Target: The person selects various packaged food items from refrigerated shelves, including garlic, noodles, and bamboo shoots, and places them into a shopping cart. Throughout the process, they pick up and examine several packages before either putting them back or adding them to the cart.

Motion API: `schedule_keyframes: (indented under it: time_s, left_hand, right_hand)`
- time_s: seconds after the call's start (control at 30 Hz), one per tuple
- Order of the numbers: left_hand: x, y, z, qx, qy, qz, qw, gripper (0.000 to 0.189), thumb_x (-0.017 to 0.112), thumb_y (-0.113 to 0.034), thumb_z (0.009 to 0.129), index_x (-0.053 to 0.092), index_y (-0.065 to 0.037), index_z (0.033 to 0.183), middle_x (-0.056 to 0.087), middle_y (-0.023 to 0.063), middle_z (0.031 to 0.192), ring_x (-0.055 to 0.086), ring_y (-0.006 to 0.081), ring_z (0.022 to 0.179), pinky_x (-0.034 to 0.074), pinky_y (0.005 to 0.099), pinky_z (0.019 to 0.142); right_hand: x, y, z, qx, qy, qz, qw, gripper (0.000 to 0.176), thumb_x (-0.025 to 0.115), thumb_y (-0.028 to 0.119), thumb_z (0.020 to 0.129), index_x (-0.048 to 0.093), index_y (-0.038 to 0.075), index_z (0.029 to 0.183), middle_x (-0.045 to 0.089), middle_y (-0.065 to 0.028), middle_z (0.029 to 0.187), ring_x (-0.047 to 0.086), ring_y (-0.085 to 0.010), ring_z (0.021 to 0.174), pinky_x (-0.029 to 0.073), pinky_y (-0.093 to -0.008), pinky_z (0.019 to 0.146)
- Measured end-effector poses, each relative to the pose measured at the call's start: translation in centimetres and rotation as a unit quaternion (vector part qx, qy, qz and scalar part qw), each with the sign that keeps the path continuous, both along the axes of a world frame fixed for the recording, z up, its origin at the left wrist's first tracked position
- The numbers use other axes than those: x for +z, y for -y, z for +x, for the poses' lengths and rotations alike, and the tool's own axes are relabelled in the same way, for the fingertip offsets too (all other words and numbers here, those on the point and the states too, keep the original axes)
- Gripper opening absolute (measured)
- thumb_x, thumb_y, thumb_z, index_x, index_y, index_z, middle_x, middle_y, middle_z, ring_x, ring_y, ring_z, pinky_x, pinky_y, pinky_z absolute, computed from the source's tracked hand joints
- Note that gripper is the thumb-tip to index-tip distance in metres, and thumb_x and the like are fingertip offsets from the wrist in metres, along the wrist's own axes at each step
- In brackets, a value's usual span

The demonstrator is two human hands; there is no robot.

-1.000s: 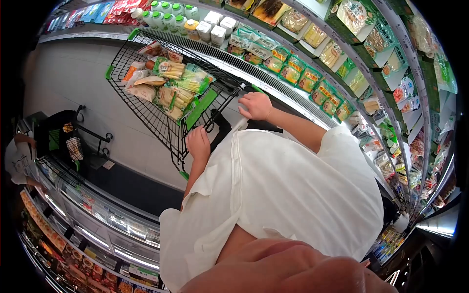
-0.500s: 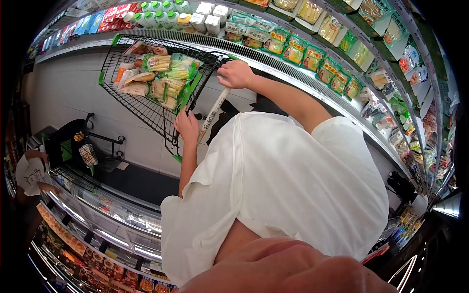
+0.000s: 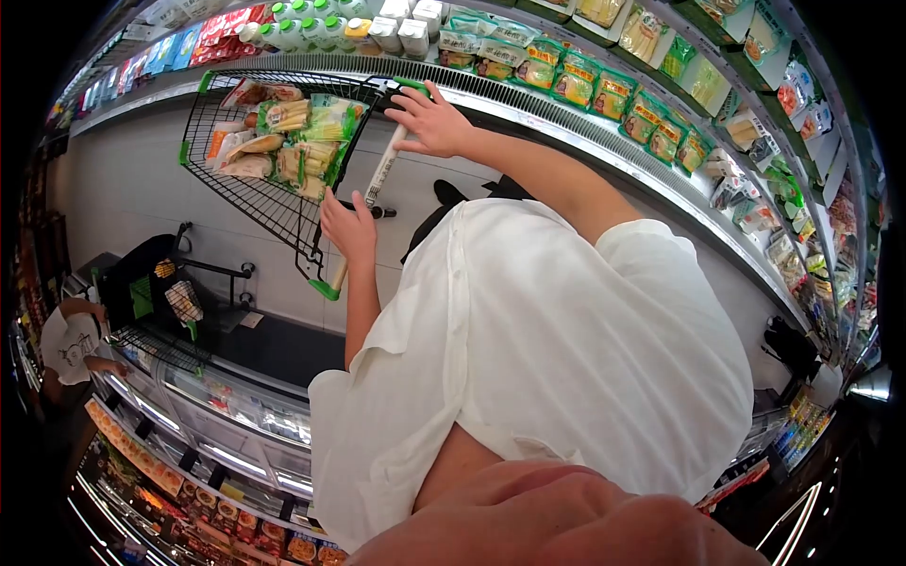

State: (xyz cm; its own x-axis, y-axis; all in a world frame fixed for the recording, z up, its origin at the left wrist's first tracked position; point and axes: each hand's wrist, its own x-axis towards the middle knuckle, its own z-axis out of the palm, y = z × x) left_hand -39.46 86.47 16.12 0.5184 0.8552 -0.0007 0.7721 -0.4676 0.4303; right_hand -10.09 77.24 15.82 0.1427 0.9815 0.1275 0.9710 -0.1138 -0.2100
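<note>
A black wire shopping cart (image 3: pixel 250 193) with green corners stands ahead of me, slanted to the left. Its pale handle (image 3: pixel 385 170) with printed lettering runs between my hands. Spread fingers show on my right hand (image 3: pixel 432 123), which lies over the handle's far end; whether the palm presses on it is hidden. My left hand (image 3: pixel 349 229) is also open, thumb apart, at the nearer part of the handle. Several bagged foods lie in the cart, among them clear packs of pale long vegetables (image 3: pixel 316 156) and a whitish pack (image 3: pixel 247 166).
A chilled shelf holds several green-and-yellow packets (image 3: pixel 574 80) and green-capped bottles (image 3: pixel 326 33). At the left stand another dark cart (image 3: pixel 142 292) and a person in a white top (image 3: pixel 71 347). A glass-topped freezer (image 3: pixel 226 406) runs along the lower left.
The cart has shifted slightly left, away from my body. My right hand has loosened from its wrap around the handle, and its fingers have spread. My left hand has moved slightly left.
</note>
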Motion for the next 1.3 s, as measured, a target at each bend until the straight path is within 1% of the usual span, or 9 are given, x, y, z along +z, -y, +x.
schedule_keyframes:
  time_s: [0.33, 0.47, 0.57, 0.6, 0.67, 0.77, 0.87, 1.03, 1.3]
  left_hand:
    - [-2.2, -1.4, 0.3, 0.011, -0.003, 0.043, 0.999, 0.065, 0.061, -0.042, 0.107, 0.051, 0.002, 0.154, 0.061, 0.0233, 0.148, 0.050, 0.0412, 0.145, 0.033, 0.0551, 0.123]
    - [-3.1, -1.4, 0.7, 0.038, 0.017, 0.075, 0.996, 0.061, 0.063, -0.043, 0.104, 0.056, -0.003, 0.150, 0.066, 0.0197, 0.140, 0.055, 0.0380, 0.139, 0.038, 0.0535, 0.119]
    - [-2.8, -1.2, 1.0, 0.059, 0.043, 0.057, 0.996, 0.040, 0.061, -0.042, 0.106, 0.071, -0.006, 0.119, 0.073, 0.0141, 0.114, 0.068, 0.0365, 0.111, 0.053, 0.0514, 0.093]
    - [-2.9, -1.0, 1.1, 0.076, 0.039, 0.061, 0.994, 0.040, 0.061, -0.042, 0.106, 0.071, -0.006, 0.119, 0.073, 0.0141, 0.114, 0.068, 0.0365, 0.111, 0.053, 0.0514, 0.093]
    - [-2.7, -1.5, 1.4, 0.049, -0.042, -0.041, 0.997, 0.039, 0.057, -0.043, 0.107, 0.070, -0.008, 0.096, 0.072, 0.0116, 0.094, 0.071, 0.0375, 0.091, 0.055, 0.0538, 0.077]
    - [-3.0, -1.5, 1.5, 0.061, -0.012, -0.012, 0.998, 0.043, 0.053, -0.044, 0.108, 0.069, -0.009, 0.089, 0.072, 0.0118, 0.089, 0.071, 0.0395, 0.084, 0.054, 0.0559, 0.072]
    - [-3.2, -1.8, 1.6, 0.061, 0.000, -0.011, 0.998, 0.041, 0.054, -0.043, 0.108, 0.070, -0.009, 0.091, 0.072, 0.0118, 0.090, 0.071, 0.0388, 0.086, 0.055, 0.0557, 0.073]
    - [-3.3, -2.2, 1.7, 0.062, -0.012, -0.004, 0.998, 0.040, 0.056, -0.042, 0.107, 0.070, -0.009, 0.089, 0.072, 0.0118, 0.090, 0.071, 0.0389, 0.085, 0.055, 0.0555, 0.073]
    - [-3.6, -2.5, 1.4, 0.058, 0.023, 0.008, 0.998, 0.038, 0.060, -0.040, 0.104, 0.068, -0.009, 0.084, 0.070, 0.0124, 0.083, 0.070, 0.0401, 0.078, 0.054, 0.0559, 0.067]
  right_hand:
    - [-2.2, -1.8, -0.1, -0.015, 0.008, -0.080, 0.997, 0.082, 0.041, 0.075, 0.106, 0.052, 0.014, 0.159, 0.046, -0.0171, 0.166, 0.028, -0.0368, 0.162, 0.011, -0.0692, 0.130]
    - [-4.8, -2.3, 0.5, -0.002, 0.007, -0.034, 0.999, 0.084, 0.044, 0.077, 0.104, 0.053, 0.012, 0.158, 0.046, -0.0188, 0.165, 0.030, -0.0397, 0.161, 0.014, -0.0742, 0.127]
    - [-5.2, -2.7, 0.9, 0.009, 0.028, -0.057, 0.998, 0.087, 0.047, 0.078, 0.102, 0.052, 0.012, 0.159, 0.044, -0.0203, 0.166, 0.030, -0.0408, 0.161, 0.014, -0.0773, 0.124]
    - [-5.2, -2.6, 1.1, 0.009, 0.028, -0.066, 0.997, 0.088, 0.047, 0.078, 0.102, 0.052, 0.012, 0.159, 0.044, -0.0208, 0.167, 0.030, -0.0411, 0.161, 0.014, -0.0779, 0.124]
    - [-4.9, -3.2, 1.6, 0.017, 0.038, -0.095, 0.995, 0.090, 0.048, 0.078, 0.101, 0.050, 0.012, 0.161, 0.040, -0.0226, 0.169, 0.029, -0.0422, 0.161, 0.015, -0.0793, 0.123]
    - [-4.2, -3.7, 1.7, 0.023, 0.031, -0.131, 0.991, 0.092, 0.052, 0.079, 0.099, 0.048, 0.012, 0.162, 0.038, -0.0227, 0.171, 0.028, -0.0420, 0.162, 0.017, -0.0810, 0.121]
    - [-3.5, -4.0, 2.1, 0.036, 0.054, -0.171, 0.983, 0.095, 0.057, 0.079, 0.096, 0.046, 0.013, 0.163, 0.037, -0.0228, 0.171, 0.026, -0.0420, 0.162, 0.017, -0.0812, 0.121]
    - [-2.2, -4.2, 1.8, 0.034, 0.056, -0.191, 0.979, 0.097, 0.079, 0.063, 0.088, 0.043, 0.013, 0.163, 0.036, -0.0220, 0.171, 0.027, -0.0411, 0.161, 0.022, -0.0811, 0.120]
    - [-2.1, -3.9, 1.2, 0.027, 0.054, -0.185, 0.981, 0.099, 0.084, 0.058, 0.084, 0.043, 0.015, 0.163, 0.037, -0.0214, 0.170, 0.029, -0.0426, 0.160, 0.022, -0.0823, 0.118]
